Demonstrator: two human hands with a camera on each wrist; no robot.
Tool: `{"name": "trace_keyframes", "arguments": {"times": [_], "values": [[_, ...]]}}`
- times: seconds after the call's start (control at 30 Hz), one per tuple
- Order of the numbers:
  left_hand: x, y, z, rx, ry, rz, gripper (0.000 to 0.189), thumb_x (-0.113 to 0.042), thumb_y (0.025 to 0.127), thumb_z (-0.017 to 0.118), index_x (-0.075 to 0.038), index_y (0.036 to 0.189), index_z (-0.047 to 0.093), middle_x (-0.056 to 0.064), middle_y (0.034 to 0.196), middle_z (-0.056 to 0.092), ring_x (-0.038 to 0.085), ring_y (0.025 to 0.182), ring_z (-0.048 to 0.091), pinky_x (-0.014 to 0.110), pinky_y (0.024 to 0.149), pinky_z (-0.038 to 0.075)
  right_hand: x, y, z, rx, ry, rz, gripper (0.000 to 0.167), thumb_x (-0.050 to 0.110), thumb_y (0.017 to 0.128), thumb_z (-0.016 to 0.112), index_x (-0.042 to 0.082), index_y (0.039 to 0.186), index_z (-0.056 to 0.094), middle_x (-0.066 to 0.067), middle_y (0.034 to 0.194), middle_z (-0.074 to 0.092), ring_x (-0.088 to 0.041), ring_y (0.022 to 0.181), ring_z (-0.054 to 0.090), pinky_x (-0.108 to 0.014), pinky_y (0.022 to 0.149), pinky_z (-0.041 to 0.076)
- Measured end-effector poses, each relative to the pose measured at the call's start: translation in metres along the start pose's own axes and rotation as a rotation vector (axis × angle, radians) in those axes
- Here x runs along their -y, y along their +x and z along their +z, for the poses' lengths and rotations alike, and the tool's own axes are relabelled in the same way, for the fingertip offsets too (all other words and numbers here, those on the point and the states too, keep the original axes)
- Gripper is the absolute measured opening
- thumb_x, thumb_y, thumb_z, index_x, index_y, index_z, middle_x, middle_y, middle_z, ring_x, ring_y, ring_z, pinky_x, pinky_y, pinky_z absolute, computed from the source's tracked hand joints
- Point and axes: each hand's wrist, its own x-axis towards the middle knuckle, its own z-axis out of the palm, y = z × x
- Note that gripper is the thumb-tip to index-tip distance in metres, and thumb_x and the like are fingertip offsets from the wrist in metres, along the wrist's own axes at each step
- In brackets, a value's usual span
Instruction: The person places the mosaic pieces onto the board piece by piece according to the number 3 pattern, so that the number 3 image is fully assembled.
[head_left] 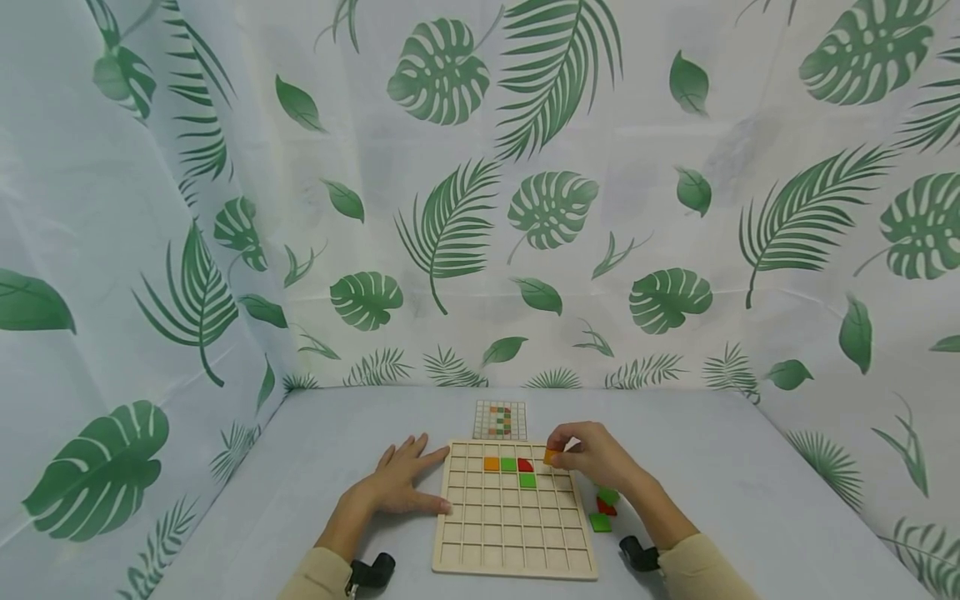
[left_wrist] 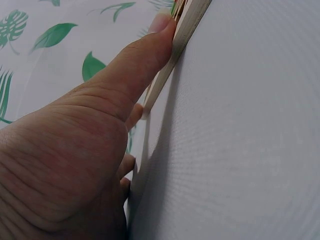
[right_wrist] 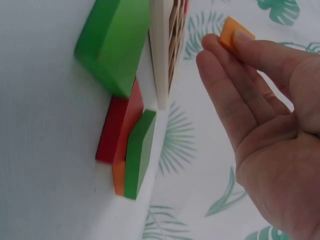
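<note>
– Hand on the right (head_left: 588, 457): grasping what?

– Pinching a small, flat orange tile (right_wrist: 227, 32) between thumb and fingers, over the far right part of a pale wooden board (head_left: 513, 537) with a grid of raised lines.

– Touching the board with that tile?

– Cannot tell from these views.

– And with the left hand (head_left: 405, 482)?

– Grasping nothing; spread out with fingers extended, resting the thumb tip on the board's left edge, with the index fingertip near the far left corner.

– Already in the grid?

– In one row, side by side: an orange square tile (head_left: 491, 464), a green square tile (head_left: 508, 464) and a red tile with one rounded corner (head_left: 525, 466); directly below the red, a second green square tile (head_left: 527, 481).

– And around the board?

– Just beyond the far edge, a small card (head_left: 500, 421) printed with a grid of orange, green and red cells. Loose on the white table (head_left: 247, 517), near the right edge: a bright green tile (right_wrist: 117, 50), a loose red tile (right_wrist: 117, 132), another green tile (right_wrist: 140, 160) and an orange piece (right_wrist: 118, 179), clustered together.
</note>
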Motion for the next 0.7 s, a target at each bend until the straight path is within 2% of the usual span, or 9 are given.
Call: {"name": "trace_keyframes", "arguments": {"times": [0.33,0.5,0.7], "values": [[0.001,0.0,0.0,-0.002,-0.003,0.001,0.103,-0.072,0.077,0.079,-0.028,0.161,0.04,0.021,0.172,0.02,0.044,0.161,0.013,0.068,0.128,0.006,0.009,0.001,0.011,-0.009,0.039,-0.027,0.01,0.005,0.097,0.072,0.013,0.103,0.074,-0.002,0.104,0.071,-0.018,0.086,0.071,-0.026,0.077,0.061],[0.001,0.0,0.0,-0.003,-0.003,0.009,0.102,-0.072,0.077,0.078,-0.028,0.161,0.04,0.021,0.172,0.02,0.045,0.161,0.013,0.068,0.127,0.006,0.013,0.001,0.017,-0.04,0.017,-0.065,0.011,0.004,0.095,0.074,0.013,0.101,0.074,-0.001,0.101,0.073,-0.016,0.083,0.069,-0.024,0.073,0.059],[0.0,-0.001,-0.001,-0.005,-0.003,0.019,0.102,-0.072,0.078,0.078,-0.027,0.162,0.04,0.022,0.172,0.02,0.046,0.16,0.013,0.069,0.127,0.006,0.017,0.003,0.022,-0.049,-0.035,-0.059,0.009,0.012,0.094,0.077,0.012,0.103,0.076,0.002,0.094,0.075,-0.009,0.079,0.063,-0.022,0.072,0.057]]}}
